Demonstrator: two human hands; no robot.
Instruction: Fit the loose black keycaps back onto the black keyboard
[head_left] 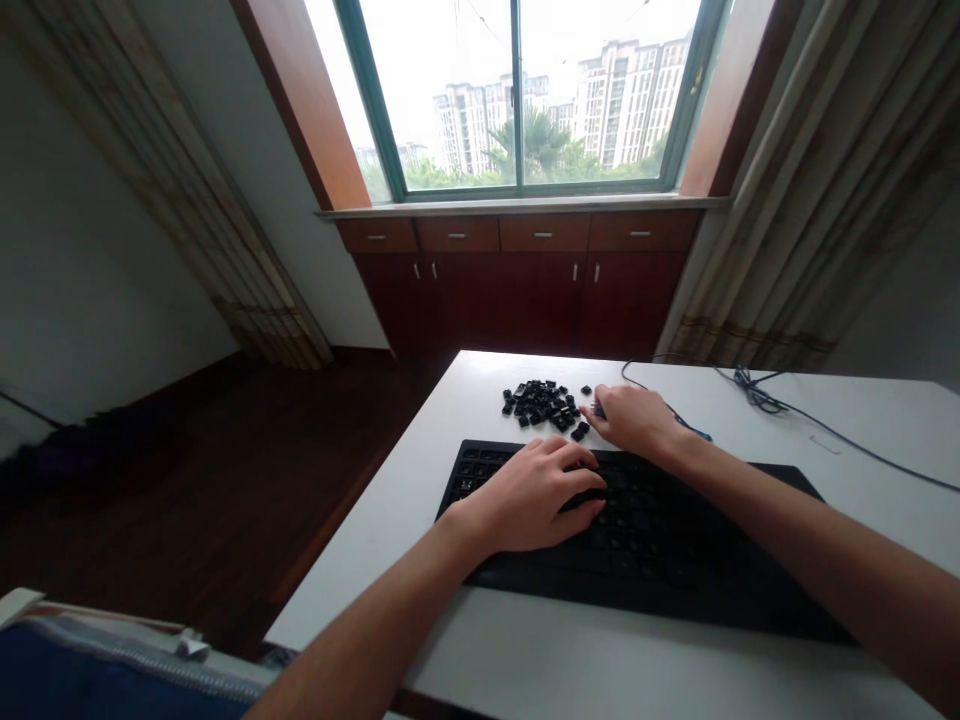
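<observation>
The left hand [525, 495] lies over the left part of a black keyboard [660, 540], fingers curled down on the keys; whether its grip is clasping anything cannot be told from this view. The right hand [634, 420] reaches past the keyboard's top edge, its grip closed on a small dark object [598, 410], probably a keycap, though it is too small to be sure. Just beside those fingers, a loose pile of black keycaps [540, 403] sits on the white bench [525, 660] above the keyboard, with a lone keycap [586, 390] close by. A dark cable [765, 400] coils towards the bench's far right.
</observation>
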